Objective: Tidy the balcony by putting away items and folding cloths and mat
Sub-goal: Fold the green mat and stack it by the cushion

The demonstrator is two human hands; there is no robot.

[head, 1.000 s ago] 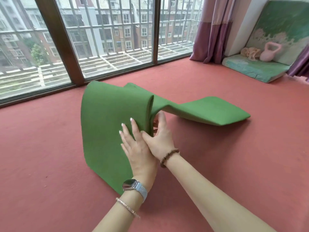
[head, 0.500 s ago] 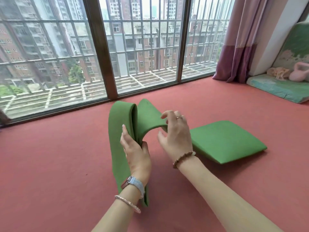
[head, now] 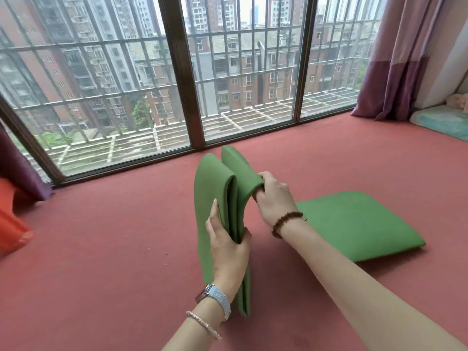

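1. Left hand squeezes the standing folds of the green mat, with the thumb on one side and the fingers on the other.
2. Right hand grabs the next bend of the mat, with its fingers curled over the top.
3. Part of the mat stands up on its edge on the red carpet. The rest lies flat on the floor to the right.
4. A watch and a thin bracelet are on the left wrist. A brown bead bracelet is on the right wrist.
5. Behind the mat is a big window with bars, and tall buildings are outside.
6. A pink and purple curtain hangs at the far right, with a pale green cushion beside it.
7. An orange thing sits at the left edge; I cannot tell what it is.
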